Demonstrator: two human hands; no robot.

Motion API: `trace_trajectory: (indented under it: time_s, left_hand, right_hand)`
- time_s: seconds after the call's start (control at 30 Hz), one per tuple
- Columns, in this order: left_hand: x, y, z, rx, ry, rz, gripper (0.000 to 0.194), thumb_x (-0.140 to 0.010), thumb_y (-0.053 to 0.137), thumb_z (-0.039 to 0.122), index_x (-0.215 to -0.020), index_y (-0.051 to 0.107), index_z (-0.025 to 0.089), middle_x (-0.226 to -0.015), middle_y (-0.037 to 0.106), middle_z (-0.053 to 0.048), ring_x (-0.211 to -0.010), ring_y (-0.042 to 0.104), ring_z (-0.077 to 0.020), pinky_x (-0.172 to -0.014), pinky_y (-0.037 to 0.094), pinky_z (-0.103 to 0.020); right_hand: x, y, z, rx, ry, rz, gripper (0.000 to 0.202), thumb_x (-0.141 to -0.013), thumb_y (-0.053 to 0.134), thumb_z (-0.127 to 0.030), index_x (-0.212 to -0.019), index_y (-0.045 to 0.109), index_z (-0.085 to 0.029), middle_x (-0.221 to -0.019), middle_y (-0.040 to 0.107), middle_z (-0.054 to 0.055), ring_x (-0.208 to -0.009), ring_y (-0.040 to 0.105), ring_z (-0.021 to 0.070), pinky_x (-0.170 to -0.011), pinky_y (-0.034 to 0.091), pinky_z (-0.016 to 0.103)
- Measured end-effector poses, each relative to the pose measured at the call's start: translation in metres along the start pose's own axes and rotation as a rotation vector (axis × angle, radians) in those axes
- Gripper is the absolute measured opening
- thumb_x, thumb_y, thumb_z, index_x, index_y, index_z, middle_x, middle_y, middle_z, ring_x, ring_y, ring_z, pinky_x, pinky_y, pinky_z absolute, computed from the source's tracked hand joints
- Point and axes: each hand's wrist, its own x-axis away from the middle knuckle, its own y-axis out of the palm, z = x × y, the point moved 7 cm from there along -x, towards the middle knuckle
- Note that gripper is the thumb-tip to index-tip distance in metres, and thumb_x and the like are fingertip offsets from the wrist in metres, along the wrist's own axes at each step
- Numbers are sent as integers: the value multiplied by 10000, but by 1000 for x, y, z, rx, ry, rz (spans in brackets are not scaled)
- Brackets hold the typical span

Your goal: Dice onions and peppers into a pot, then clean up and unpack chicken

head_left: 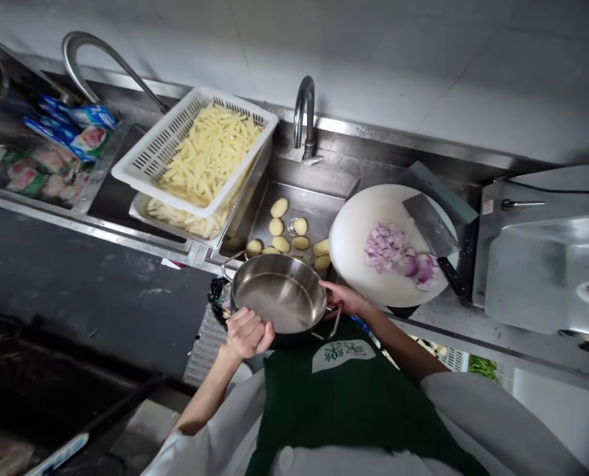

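A steel pot (pixel 279 294) with two loop handles is held between my hands in front of my green apron. Its inside looks bare and shiny; whether a little water lies in it I cannot tell. My left hand (pixel 248 332) grips the near left rim, fingers folded over it. On the right side, my right hand (pixel 341 297) holds the pot by its wall near the right handle, some fingers hidden. Just beyond the pot, several peeled potatoes (pixel 280 207) lie in the sink (pixel 318 198).
A white basket (pixel 125 173) of potato strips stands over a steel tray at the left. The round cutting board (pixel 353 284) holds chopped onion (pixel 386 248) and a cleaver (pixel 430 225). A faucet (pixel 304 112) rises behind the sink. Blue packages (pixel 71 125) lie far left.
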Motion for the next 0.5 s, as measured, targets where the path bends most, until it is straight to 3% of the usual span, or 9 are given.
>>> trace_trajectory:
  time_s: [0.1,0.2,0.27,0.3,0.33,0.4,0.47,0.5]
  left_hand:
    - [9,-6,11,12,43,-1,385,-832,653,89,-575,406,233,-491,405,52,-464,361,-128,-542,265,-337]
    - [29,-4,5,-53,-36,43,298,-865,639,139,-646,463,238,-545,479,38,-522,470,-142,-635,428,-348]
    - [45,-2,-8,-86,-228,158,145,-921,583,179,-795,559,247,-714,603,-12,-711,620,-189,-814,522,-431]
    - [53,1,-14,-88,-358,223,59,-943,571,207,-909,596,249,-866,651,-55,-881,668,-229,-909,528,-487]
    - [61,5,-20,-75,-497,284,90,-953,584,245,-1039,608,247,-1047,656,-104,-1075,660,-273,-991,511,-535]
    - [76,21,-29,1,-773,362,409,-935,662,339,-1307,531,234,-1387,517,-187,-1372,516,-340,-1117,448,-579]
    - [92,43,-37,154,-1029,362,703,-909,712,418,-1491,364,230,-1552,360,-223,-1462,433,-354,-1177,409,-559]
    - [99,56,-42,260,-1132,327,767,-912,704,440,-1531,303,230,-1560,361,-226,-1447,457,-342,-1176,419,-532]
  right_hand:
    - [4,-1,-8,165,-104,96,216,-664,770,-192,-761,577,-205,-564,631,-34,-493,607,153,-437,494,227]
    - [13,-1,-8,164,-252,217,161,-588,643,-121,-683,544,-207,-490,554,-58,-462,559,134,-434,455,210]
    - [21,0,-5,128,-337,284,149,-582,612,-149,-712,569,-207,-553,605,-35,-528,613,166,-491,515,249]
    - [25,0,-5,120,-380,329,163,-587,607,-165,-743,587,-209,-593,632,-24,-570,636,183,-524,539,270]
    - [30,-1,-7,120,-431,385,185,-598,604,-180,-780,606,-211,-633,654,-16,-610,649,196,-553,551,285]
    - [41,-3,-14,153,-553,496,240,-627,593,-208,-862,642,-214,-720,699,5,-699,664,217,-613,557,297]
    - [53,-5,-22,206,-671,588,293,-659,578,-230,-937,668,-215,-822,741,29,-817,678,244,-687,559,307]
    - [58,-5,-25,231,-713,617,313,-670,572,-235,-964,677,-214,-869,755,40,-874,680,259,-721,559,314]
